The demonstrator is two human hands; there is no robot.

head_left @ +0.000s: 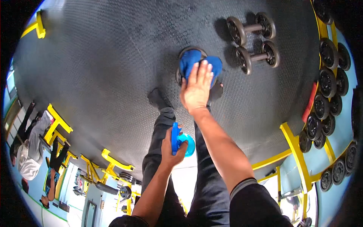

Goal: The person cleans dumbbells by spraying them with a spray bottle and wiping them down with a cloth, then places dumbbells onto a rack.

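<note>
My left hand (173, 149) is wrapped round a spray bottle with a blue trigger head (175, 138) and a turquoise body (189, 144), held low between my legs. Under the fingers of my right hand (197, 85) is a bunched dark-blue cloth (190, 62). The fingers lie nearly straight along the cloth and hold it against a dark round-ended object (193, 49) on the floor, which looks like a dumbbell. Cloth and hand cover most of that object.
Two dumbbells (252, 28) (259, 57) lie on the black rubber floor (102, 64) to the right. A yellow rack (297, 159) holding several dumbbells (328, 53) lines the right side. Yellow gym frames (58, 121) and two people (32, 159) (49, 185) are at the left.
</note>
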